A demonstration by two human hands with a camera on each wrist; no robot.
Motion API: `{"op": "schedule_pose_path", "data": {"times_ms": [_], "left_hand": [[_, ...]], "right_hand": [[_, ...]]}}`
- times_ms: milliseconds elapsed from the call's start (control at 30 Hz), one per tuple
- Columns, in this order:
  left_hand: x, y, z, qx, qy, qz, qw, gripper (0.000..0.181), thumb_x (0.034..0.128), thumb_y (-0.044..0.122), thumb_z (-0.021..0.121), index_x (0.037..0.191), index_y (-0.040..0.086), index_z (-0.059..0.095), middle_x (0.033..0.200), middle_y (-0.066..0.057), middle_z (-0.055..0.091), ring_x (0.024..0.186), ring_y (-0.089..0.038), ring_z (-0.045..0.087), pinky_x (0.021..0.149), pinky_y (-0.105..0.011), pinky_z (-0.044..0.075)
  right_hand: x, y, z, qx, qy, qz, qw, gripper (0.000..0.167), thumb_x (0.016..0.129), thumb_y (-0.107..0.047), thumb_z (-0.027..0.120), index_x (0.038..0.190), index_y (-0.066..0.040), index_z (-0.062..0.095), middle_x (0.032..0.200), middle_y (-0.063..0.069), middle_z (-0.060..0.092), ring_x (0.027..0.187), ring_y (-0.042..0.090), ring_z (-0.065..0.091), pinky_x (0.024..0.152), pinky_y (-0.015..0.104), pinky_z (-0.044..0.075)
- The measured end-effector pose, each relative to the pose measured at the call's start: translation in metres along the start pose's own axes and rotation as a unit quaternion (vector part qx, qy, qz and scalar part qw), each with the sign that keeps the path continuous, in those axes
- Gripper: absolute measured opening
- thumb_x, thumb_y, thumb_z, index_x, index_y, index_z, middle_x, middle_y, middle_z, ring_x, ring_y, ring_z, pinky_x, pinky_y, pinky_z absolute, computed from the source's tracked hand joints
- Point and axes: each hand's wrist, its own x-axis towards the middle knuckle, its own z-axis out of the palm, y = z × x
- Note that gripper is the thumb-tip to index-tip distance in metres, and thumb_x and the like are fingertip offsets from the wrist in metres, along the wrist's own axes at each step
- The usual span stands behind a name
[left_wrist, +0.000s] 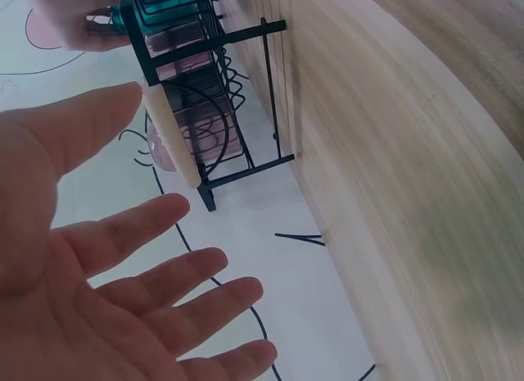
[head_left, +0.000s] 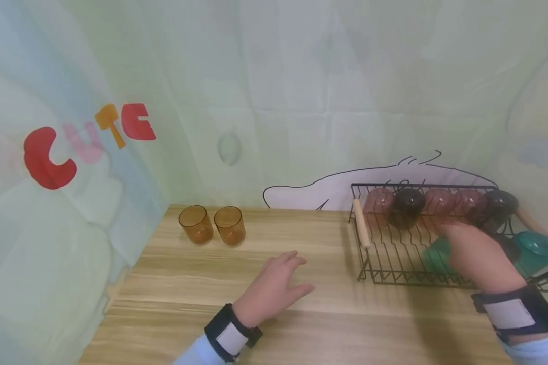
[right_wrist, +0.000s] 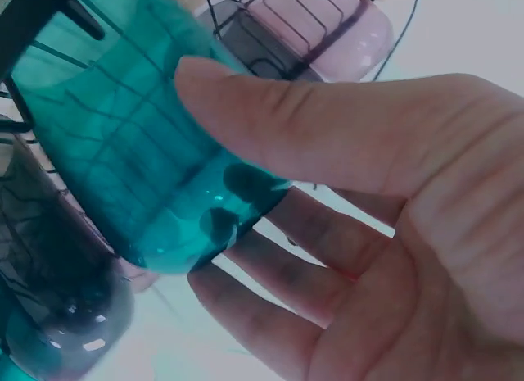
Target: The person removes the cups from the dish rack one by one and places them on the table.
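Observation:
My right hand (head_left: 479,253) reaches into the front of a black wire dish rack (head_left: 420,284). It grips a teal drinking glass (right_wrist: 147,143), thumb on one side and fingers on the other; the glass stands upside down among the wires. In the head view the hand hides part of this glass. Over the table, left of the rack, my left hand (head_left: 276,289) hovers with nothing in it, fingers spread and thumb apart, as the left wrist view also shows. Two amber glasses (head_left: 196,225) (head_left: 230,226) stand upright at the back left of the table.
Along the rack's back row sit upturned pink glasses (head_left: 438,202) and dark grey glasses (head_left: 407,205). Another teal glass (head_left: 536,251) is at the front right. A wooden handle (head_left: 362,223) forms the rack's left side. Behind the wooden table (head_left: 301,238) hangs a printed curtain (head_left: 292,101).

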Motion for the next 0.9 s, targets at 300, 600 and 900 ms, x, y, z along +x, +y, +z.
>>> {"op": "schedule_pose_path", "data": {"times_ms": [300, 600, 900], "left_hand": [[-0.001, -0.003, -0.003, -0.053, 0.034, -0.03, 0.9976, 0.085, 0.0815, 0.062, 0.057, 0.147, 0.018, 0.025, 0.154, -0.008, 0.024, 0.138, -0.025, 0.033, 0.109, -0.046, 0.034], [0.005, -0.002, -0.009, -0.122, 0.077, -0.049, 0.9883, 0.089, 0.0809, 0.061, 0.059, 0.148, 0.017, 0.02, 0.152, -0.006, 0.027, 0.136, -0.022, 0.034, 0.11, -0.044, 0.035], [0.012, 0.004, -0.016, -0.21, 0.093, -0.084, 0.9696, 0.087, 0.0785, 0.064, 0.06, 0.145, 0.018, 0.028, 0.15, -0.004, 0.033, 0.135, -0.025, 0.036, 0.108, -0.048, 0.037]], "right_hand": [[-0.004, -0.02, -0.02, 0.001, 0.056, -0.019, 0.9982, 0.066, 0.059, -0.005, 0.081, 0.121, -0.01, 0.057, 0.115, 0.02, 0.063, 0.102, 0.044, 0.057, 0.081, 0.06, 0.045], [-0.012, -0.064, -0.029, 0.038, 0.163, -0.032, 0.9853, 0.062, 0.07, -0.024, 0.08, 0.123, -0.003, 0.056, 0.124, 0.025, 0.057, 0.109, 0.044, 0.052, 0.084, 0.062, 0.043], [-0.006, -0.101, -0.017, 0.08, 0.303, -0.081, 0.9462, 0.066, 0.066, -0.031, 0.083, 0.122, -0.004, 0.059, 0.119, 0.021, 0.062, 0.104, 0.037, 0.06, 0.081, 0.053, 0.052]]}}
